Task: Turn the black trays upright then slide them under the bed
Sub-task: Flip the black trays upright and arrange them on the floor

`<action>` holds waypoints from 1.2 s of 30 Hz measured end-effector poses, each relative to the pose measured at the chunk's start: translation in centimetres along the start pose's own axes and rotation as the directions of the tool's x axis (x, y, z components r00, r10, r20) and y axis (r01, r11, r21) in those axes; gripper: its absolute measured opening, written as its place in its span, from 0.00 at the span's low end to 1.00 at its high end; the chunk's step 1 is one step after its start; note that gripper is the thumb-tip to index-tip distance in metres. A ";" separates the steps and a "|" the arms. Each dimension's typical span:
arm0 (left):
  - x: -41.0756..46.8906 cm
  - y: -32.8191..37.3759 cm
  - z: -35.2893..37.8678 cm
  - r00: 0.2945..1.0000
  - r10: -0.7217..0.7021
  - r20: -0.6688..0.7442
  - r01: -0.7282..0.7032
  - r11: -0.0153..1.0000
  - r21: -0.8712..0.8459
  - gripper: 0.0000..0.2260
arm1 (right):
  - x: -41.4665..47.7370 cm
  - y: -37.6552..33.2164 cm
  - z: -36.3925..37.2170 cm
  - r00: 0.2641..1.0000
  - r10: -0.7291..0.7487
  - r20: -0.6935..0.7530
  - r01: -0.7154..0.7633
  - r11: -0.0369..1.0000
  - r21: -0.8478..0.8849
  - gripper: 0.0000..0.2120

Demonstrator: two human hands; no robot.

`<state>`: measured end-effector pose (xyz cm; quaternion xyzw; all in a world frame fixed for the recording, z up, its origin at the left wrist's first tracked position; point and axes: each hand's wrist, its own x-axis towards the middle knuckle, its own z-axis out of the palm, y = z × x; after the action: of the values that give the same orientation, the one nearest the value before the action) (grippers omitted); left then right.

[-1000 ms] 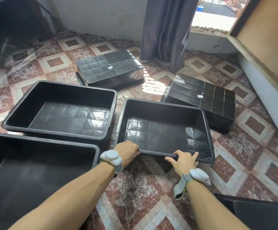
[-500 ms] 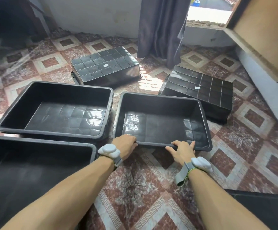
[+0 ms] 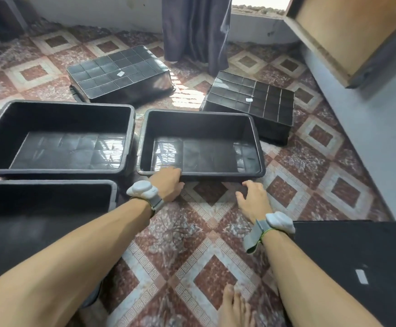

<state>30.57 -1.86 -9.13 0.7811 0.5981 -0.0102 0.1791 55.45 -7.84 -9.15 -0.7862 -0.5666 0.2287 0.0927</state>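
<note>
Left fingers [image 3: 173, 172] curled over upright tray [image 3: 199, 126] rim; right fingers [image 3: 247, 185] relaxed, off tray.

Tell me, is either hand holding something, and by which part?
The left hand grips the upright black tray by its near rim, close to the left corner. The right hand holds nothing, open just short of that rim.

1. Daylight from window opening [image 3: 258, 5] up top, blown out.
2. Striped sun patch on floor [image 3: 187, 95]; glare inside middle tray [image 3: 204, 156].
3. Edges bend, wide-angle; lower-left corner soft.
</note>
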 end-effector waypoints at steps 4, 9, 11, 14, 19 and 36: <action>-2.9 4.3 0.7 0.994 0.048 0.095 -0.042 0.997 -0.060 0.12 | -5.3 5.0 -1.1 0.976 0.193 -0.101 -0.209 0.962 -0.178 0.19; -6.8 8.0 2.7 0.973 0.118 0.197 -0.106 0.992 -0.068 0.14 | -10.0 8.4 -1.3 0.829 0.553 0.086 -0.547 0.833 -0.084 0.37; -8.0 8.8 3.5 0.962 0.142 0.232 -0.137 0.990 -0.040 0.14 | -11.3 9.3 -0.8 0.804 0.575 0.153 -0.566 0.818 -0.098 0.40; -9.0 9.4 4.2 0.955 0.161 0.248 -0.156 0.987 -0.041 0.14 | -12.2 10.0 -0.3 0.825 0.538 0.172 -0.524 0.843 -0.123 0.43; -9.6 10.5 5.5 0.946 0.153 0.287 -0.140 0.988 -0.066 0.08 | -11.4 7.7 -0.8 0.835 0.498 0.233 -0.462 0.865 -0.195 0.42; -2.3 17.7 7.1 0.976 0.142 0.166 -0.111 0.977 -0.185 0.16 | -10.9 12.1 -3.5 0.828 0.533 -0.176 -0.522 0.846 0.107 0.18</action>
<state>47.94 -10.02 -10.51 0.7949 0.5272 -0.0163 0.2999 64.56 -21.71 -8.14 -0.9279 -0.3092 0.1810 0.1032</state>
